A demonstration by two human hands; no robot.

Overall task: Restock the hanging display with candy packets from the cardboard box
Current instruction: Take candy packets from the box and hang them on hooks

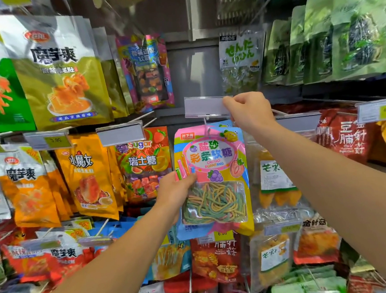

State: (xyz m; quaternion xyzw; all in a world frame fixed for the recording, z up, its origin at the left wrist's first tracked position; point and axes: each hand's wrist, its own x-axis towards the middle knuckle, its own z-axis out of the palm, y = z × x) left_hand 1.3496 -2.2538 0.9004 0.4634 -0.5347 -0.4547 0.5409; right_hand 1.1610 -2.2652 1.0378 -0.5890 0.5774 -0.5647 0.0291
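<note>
**Q:** Where is the candy packet right now?

**A:** The sour rainbow-strip candy packet point(213, 177) hangs at the centre of the display, its top edge up at the hook just under the clear label holder point(205, 107). More packets of the same kind sit behind it. My left hand point(175, 189) grips its left edge, thumb on the front and the fingers curled out of sight behind. My right hand point(247, 112) is raised, its fingers pinching the right end of the label holder, tilting it clear of the hook.

**Q:** How do you do this step well?

**A:** Keep the holder lifted so the hook's tip stays open, and line up the packet's hang hole with it. I can't see the hole from here, so I'd go by feel, then slide the packet straight back without creasing the top.

**Q:** What surrounds it?

**A:** The Sugar fruit-candy bag point(143, 164) hangs just to the left, dried mango packets point(276, 176) to the right and orange snack bags point(85, 175) further left. The cardboard box isn't in view.
</note>
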